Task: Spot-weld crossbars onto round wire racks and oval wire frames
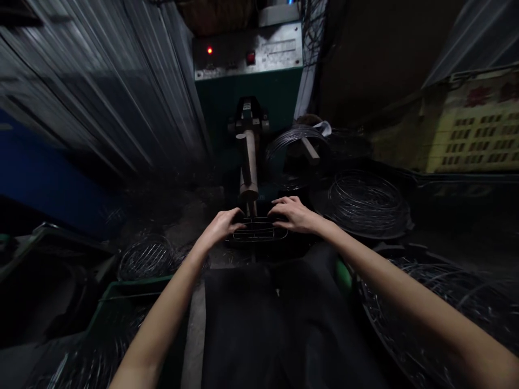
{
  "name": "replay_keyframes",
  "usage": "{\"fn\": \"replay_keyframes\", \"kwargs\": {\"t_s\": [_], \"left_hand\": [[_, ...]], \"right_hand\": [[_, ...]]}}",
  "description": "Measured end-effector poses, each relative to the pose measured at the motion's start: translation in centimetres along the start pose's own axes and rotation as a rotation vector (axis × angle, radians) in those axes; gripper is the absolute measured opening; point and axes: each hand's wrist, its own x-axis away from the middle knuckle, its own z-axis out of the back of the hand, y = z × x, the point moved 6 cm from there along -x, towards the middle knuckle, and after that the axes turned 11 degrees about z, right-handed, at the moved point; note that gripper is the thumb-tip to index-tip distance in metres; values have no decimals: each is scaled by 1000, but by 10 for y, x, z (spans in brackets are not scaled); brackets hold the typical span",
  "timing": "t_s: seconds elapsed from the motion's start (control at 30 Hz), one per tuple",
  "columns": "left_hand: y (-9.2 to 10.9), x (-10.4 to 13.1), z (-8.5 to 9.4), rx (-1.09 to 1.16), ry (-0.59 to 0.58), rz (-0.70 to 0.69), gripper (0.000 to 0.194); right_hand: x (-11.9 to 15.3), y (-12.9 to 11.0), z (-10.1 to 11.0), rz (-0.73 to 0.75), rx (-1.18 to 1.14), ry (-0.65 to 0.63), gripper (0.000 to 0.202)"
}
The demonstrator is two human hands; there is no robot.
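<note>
Between my two hands is a small wire rack point(259, 233) of thin metal rods with a rounded outline. My left hand point(226, 224) grips its left side, fingers curled round the wire. On the opposite side my right hand point(292, 214) holds it with thumb and fingers pinched. The far edge of the rack lies right under the tip of a spot welding machine's arm point(249, 162); whether they touch I cannot tell. Behind the arm stands the machine's green body with a metal control panel point(247, 51), where a red light glows.
Bundles of wire rings point(365, 202) lie at the right, with a large basin of wire pieces point(446, 286) nearer me. On the left are a round wire grid point(146, 256) and a green crate point(109, 297). A yellow crate point(470, 132) stands at the back right.
</note>
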Motion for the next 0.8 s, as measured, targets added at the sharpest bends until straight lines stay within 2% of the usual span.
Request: {"fn": "replay_keyframes", "kwargs": {"t_s": [0.27,0.4,0.8], "left_hand": [[-8,-1,-6,50,-28,15,26],[-10,-4,-10,85,-17,18,26],[-3,-17,-2,87,-3,17,20]], "right_hand": [[-4,-6,3,7,104,-50,22],[-3,0,-1,-15,131,-62,22],[-7,22,-4,-44,155,-56,24]]}}
